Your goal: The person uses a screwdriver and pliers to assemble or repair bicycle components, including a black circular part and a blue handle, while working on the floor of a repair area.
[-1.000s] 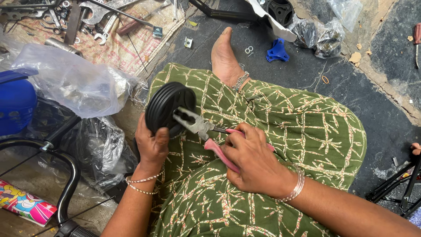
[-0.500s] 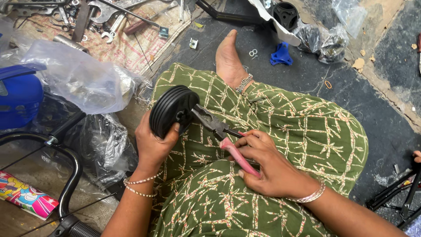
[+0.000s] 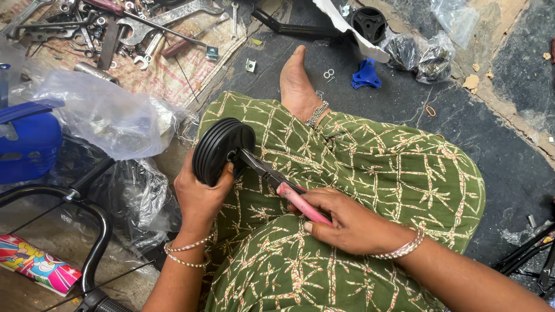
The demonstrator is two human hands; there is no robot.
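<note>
Left hand (image 3: 199,199) cups a small black wheel (image 3: 222,150) from below, fingers wrapped round its rim, holding it on edge above the lap. Right hand (image 3: 347,222) is closed round the pink handles of pliers (image 3: 272,176), whose nose sits at the wheel's hub. The step in hand looks like gripping or turning a small fitting at the hub; what the nose bites on is hidden. A next move would call for a steady wheel and a firm squeeze, with the wrist free to twist over the green cloth (image 3: 370,167). Around lie spanners (image 3: 144,29) on a mat, a clear bag (image 3: 104,115), a blue tub (image 3: 29,141), a blue plastic part (image 3: 365,75) and a bare foot (image 3: 296,86). A bicycle wheel (image 3: 87,231) crowds the left elbow.
</note>
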